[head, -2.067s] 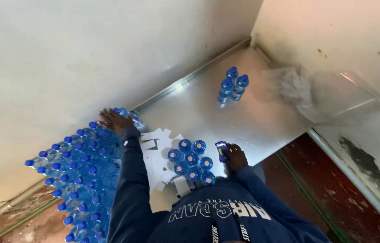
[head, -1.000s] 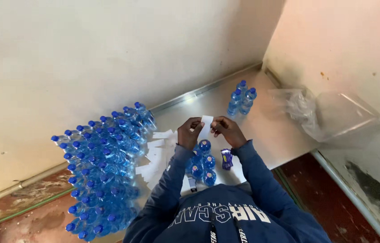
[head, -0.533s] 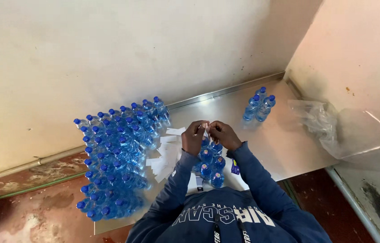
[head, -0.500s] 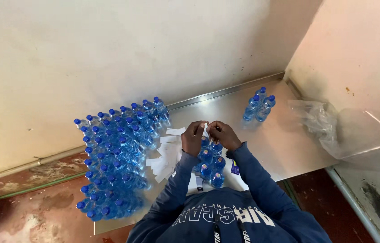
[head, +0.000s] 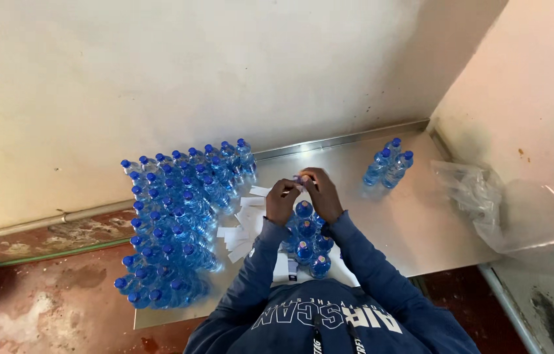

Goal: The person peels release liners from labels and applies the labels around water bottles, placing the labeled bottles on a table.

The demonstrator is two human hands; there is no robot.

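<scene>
bottle (head: 303, 179) pinched between both hands' fingers (head: 293, 187)

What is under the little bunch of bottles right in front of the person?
White paper slips spread out on the metal table beneath the small bottle cluster, poking out at its left and near edges. Whatever lies directly beneath the bottles is covered by them.

small white paper labels (head: 243, 223) lie loose in the middle of the counter (head: 415, 226), beside the big block of blue-capped bottles (head: 178, 219). a crumpled clear plastic bag (head: 487, 200) lies at the counter's right edge, near the far right corner.
</scene>
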